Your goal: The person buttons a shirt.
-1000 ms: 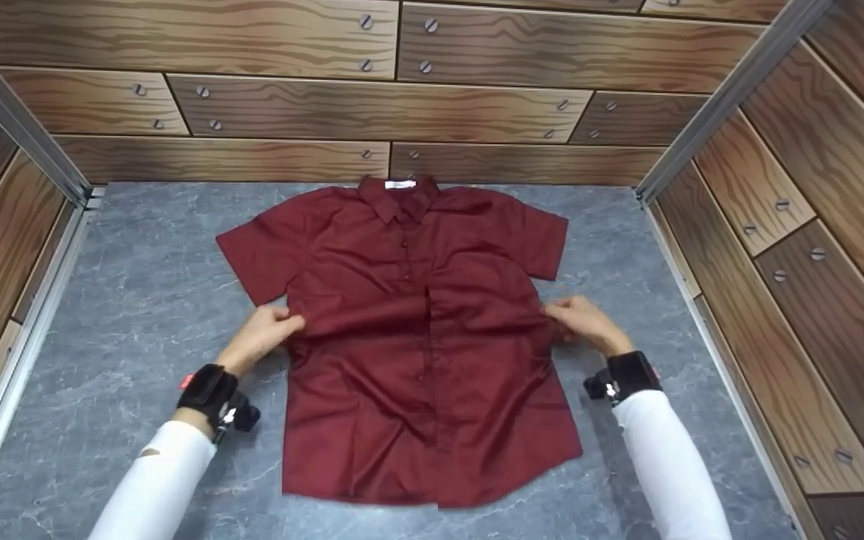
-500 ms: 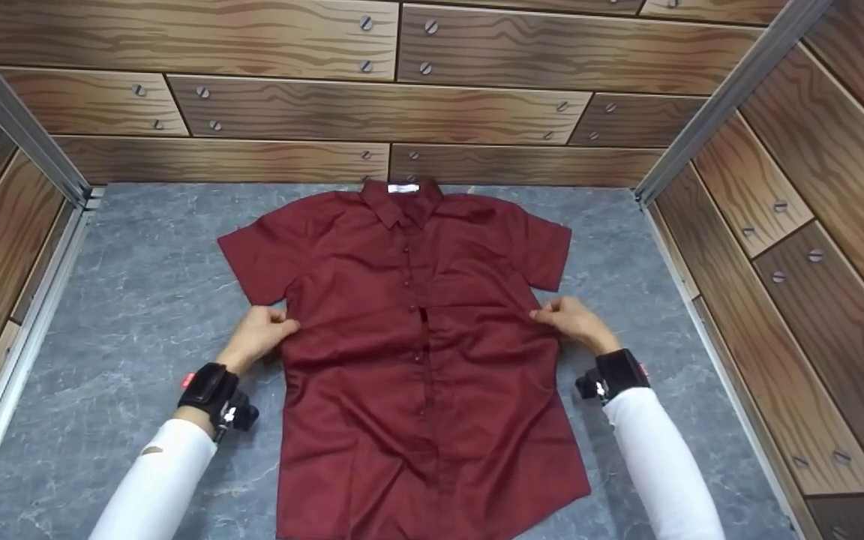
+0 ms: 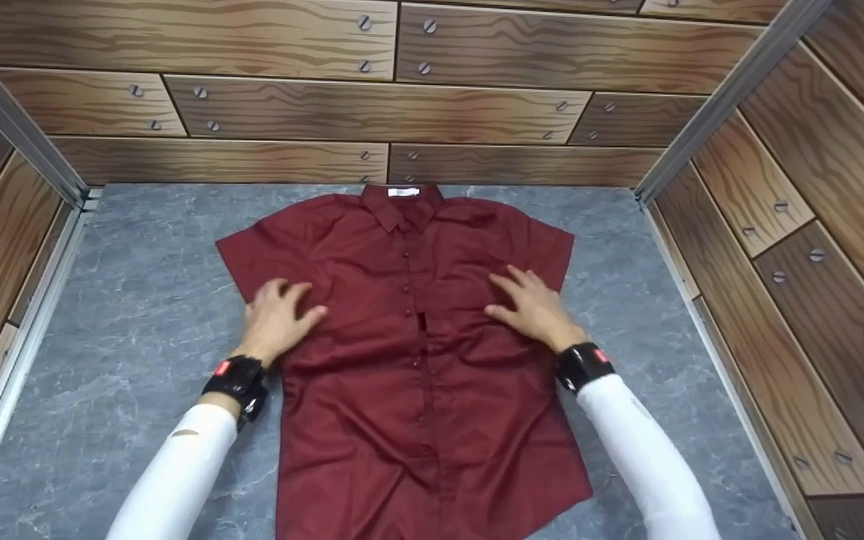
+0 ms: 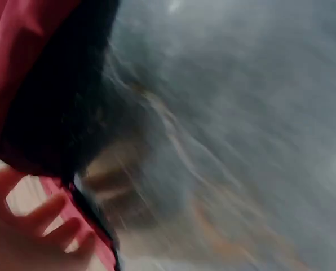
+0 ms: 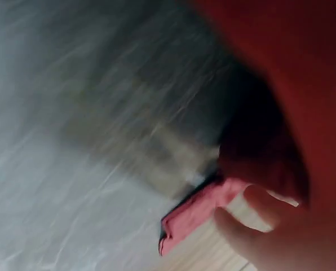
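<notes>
Because the dark-red, short-sleeved cloth shirt (image 3: 357,360) lies front-up on the grey, marble-patterned worktop (image 3: 147,262), collar (image 3: 382,211) toward the far edge, each side presumably falls within reach of one hand. The left hand (image 3: 276,321) and right hand (image 3: 537,306) are over opposite sides, fingers spread, slightly bent, gripping nothing; contact with the cloth cannot be confirmed.

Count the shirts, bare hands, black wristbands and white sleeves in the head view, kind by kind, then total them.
Dark red shirt: 1
Bare hands: 2 (left hand, right hand)
Black wristbands: 2
White sleeves: 2
Total: 7
</notes>
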Motion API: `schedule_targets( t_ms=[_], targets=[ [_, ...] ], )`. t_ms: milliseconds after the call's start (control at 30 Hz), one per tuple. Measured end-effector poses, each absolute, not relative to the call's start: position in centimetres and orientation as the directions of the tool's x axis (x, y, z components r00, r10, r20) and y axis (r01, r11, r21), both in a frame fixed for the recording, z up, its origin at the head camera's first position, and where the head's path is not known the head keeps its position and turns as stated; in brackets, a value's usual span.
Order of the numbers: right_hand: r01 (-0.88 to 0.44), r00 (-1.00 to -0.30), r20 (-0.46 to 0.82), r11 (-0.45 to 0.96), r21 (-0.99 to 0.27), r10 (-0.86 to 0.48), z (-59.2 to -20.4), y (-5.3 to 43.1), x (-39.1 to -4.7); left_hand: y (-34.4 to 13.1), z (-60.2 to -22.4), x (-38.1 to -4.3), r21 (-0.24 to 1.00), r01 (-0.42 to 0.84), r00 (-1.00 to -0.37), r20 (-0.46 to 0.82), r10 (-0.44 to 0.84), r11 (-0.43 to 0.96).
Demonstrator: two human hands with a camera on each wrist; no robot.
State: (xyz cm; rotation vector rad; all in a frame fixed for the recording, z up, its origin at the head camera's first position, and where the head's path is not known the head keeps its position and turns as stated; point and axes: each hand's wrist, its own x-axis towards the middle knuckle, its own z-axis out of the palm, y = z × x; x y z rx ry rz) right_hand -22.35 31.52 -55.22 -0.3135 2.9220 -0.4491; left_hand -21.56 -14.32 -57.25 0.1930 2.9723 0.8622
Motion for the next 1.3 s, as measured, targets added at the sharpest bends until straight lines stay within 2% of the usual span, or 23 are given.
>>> schedule_targets(
  t_ms=[100, 167, 267, 433, 567, 667, 767, 833, 900, 967, 1100, 1233, 1300],
  targets=[
    [-0.129, -0.937, -0.277, 0.947, -0.294, -0.213, -55.4, 31.0, -23.4, -13.6, -57.3, -22.7, 0.501, 0.079, -0.966, -0.176, 0.191, 0.862],
    [-0.105, -0.929, -0.315, 0.953, -0.284, -0.196, -55.4, 30.9, -24.2, -13.3, -57.2, -23.6, 0.469, 0.066, -0.947, -0.248, 0.203, 0.881],
    [-0.087, -0.923, -0.336, 0.951, -0.296, -0.189, -55.4, 30.8, -25.4, -13.1, -57.0, -24.9, 0.422, 0.062, -0.929, -0.307, 0.207, 0.904],
    [-0.083, -0.912, -0.354, 0.939, -0.335, -0.207, -55.5, 30.9, -26.5, -13.1, -57.1, -26.2, 0.393, 0.048, -0.922, -0.336, 0.192, 0.918],
    [-0.083, -0.937, -0.278, 0.909, -0.409, -0.211, -55.5, 31.6, -26.4, -13.4, -57.3, -25.9, 0.440, 0.049, -0.943, -0.275, 0.187, 0.896],
    [-0.091, -0.974, -0.135, 0.865, -0.494, -0.180, -55.6, 32.7, -25.6, -13.7, -57.6, -24.9, 0.510, 0.057, -0.982, -0.128, 0.141, 0.858],
    [-0.068, -0.997, 0.001, 0.845, -0.530, -0.080, -55.7, 34.2, -24.2, -14.5, -57.8, -23.3, 0.536, 0.051, -0.999, 0.036, 0.038, 0.843],
    [-0.004, -1.000, 0.021, 0.856, -0.516, 0.007, -55.5, 35.3, -23.1, -15.1, -57.7, -22.2, 0.528, 0.032, -0.996, 0.090, -0.019, 0.849],
    [0.085, -0.996, -0.035, 0.866, -0.493, 0.078, -55.2, 36.3, -22.0, -15.7, -57.4, -21.1, 0.505, 0.008, -0.996, 0.085, -0.040, 0.863],
    [0.144, -0.987, -0.134, 0.871, -0.470, 0.092, -54.8, 37.0, -21.1, -16.1, -56.9, -20.3, 0.493, -0.008, -0.999, 0.037, -0.029, 0.870],
    [0.183, -0.941, -0.337, 0.807, -0.562, -0.021, -54.5, 37.5, -19.6, -16.5, -56.2, -18.9, 0.527, -0.012, -0.994, -0.100, 0.048, 0.850],
    [0.174, -0.911, -0.383, 0.701, -0.692, -0.152, -54.6, 37.4, -18.5, -16.3, -56.0, -18.0, 0.625, -0.031, -0.979, -0.176, 0.102, 0.780],
    [0.163, -0.913, -0.364, 0.653, -0.739, -0.185, -54.8, 37.5, -18.1, -16.2, -56.1, -17.5, 0.724, -0.076, -0.974, -0.202, 0.105, 0.686]
  ],
)
